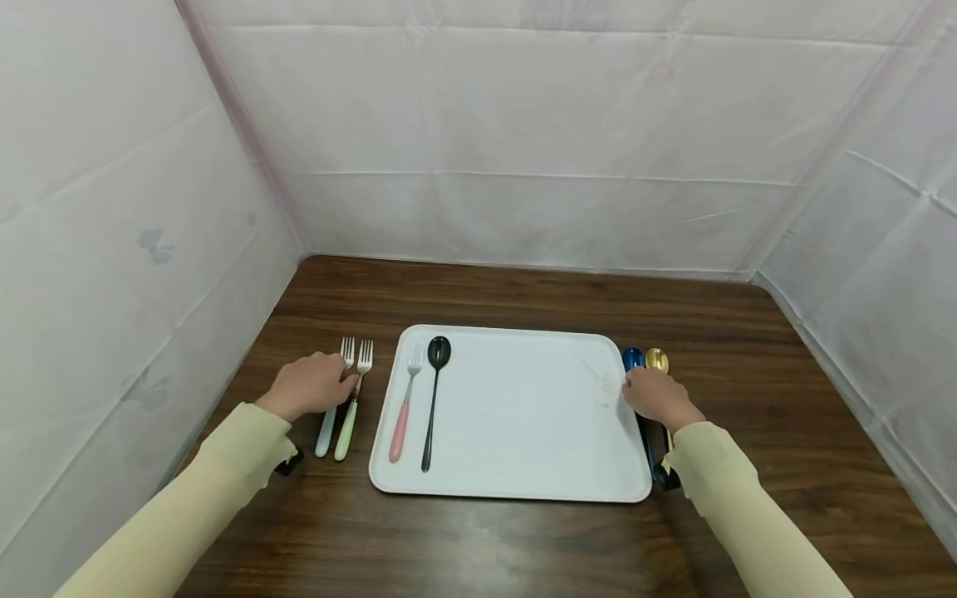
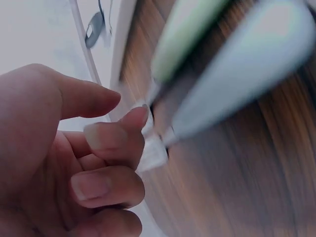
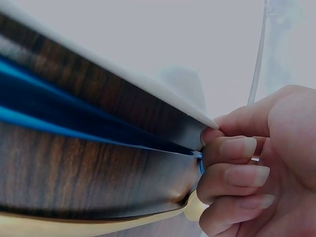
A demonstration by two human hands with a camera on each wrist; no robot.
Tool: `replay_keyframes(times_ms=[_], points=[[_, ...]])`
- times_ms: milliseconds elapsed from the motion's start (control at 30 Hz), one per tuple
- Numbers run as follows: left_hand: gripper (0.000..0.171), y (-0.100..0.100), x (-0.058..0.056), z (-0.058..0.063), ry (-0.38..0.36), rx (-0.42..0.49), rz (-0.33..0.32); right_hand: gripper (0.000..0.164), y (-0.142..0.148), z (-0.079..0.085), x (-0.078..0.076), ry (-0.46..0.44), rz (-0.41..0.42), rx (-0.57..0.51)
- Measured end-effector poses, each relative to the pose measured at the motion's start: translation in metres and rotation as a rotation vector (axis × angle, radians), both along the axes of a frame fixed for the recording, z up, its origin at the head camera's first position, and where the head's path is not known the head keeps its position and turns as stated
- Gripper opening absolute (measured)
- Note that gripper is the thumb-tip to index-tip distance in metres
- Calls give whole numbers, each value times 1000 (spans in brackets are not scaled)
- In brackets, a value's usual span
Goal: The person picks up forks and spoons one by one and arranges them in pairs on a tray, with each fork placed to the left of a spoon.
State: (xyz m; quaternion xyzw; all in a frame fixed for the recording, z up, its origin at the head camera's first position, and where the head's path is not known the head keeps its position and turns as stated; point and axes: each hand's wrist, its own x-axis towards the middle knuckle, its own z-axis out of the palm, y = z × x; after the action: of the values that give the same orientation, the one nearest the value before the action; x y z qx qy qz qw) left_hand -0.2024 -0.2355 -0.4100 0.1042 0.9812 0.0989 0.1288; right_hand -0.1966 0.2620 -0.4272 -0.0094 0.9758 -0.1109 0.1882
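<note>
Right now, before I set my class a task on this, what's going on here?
A person's right hand pinches the right edge of a white tray, close to a blue spoon and a gold spoon on the table. The left hand is over two forks left of the tray, one pale-handled, one green-handled; its fingers are loosely curled, with no visible grip on either. On the tray's left side lie a pink-handled fork and a black spoon.

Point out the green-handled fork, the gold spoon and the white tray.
Green-handled fork (image 1: 347, 429): head view, on its handle.
Gold spoon (image 1: 656, 359): head view, on its bowl.
White tray (image 1: 523, 415): head view, on its bare flat middle.
</note>
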Motion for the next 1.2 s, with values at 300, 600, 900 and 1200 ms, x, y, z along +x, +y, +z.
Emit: replay_keyframes(times_ms=[300, 600, 900, 1200], points=[[32, -18, 2, 5, -125, -72, -16, 28, -2, 1, 0, -8, -4, -4], [34, -18, 7, -2, -193, -81, -33, 30, -1, 1, -1, -33, -5, -12], [36, -19, 6, -5, -194, -66, -50, 27, -1, 4, -2, -57, -11, -25], [31, -18, 5, -6, -185, -88, -57, 29, -3, 5, -2, -63, -9, -34]])
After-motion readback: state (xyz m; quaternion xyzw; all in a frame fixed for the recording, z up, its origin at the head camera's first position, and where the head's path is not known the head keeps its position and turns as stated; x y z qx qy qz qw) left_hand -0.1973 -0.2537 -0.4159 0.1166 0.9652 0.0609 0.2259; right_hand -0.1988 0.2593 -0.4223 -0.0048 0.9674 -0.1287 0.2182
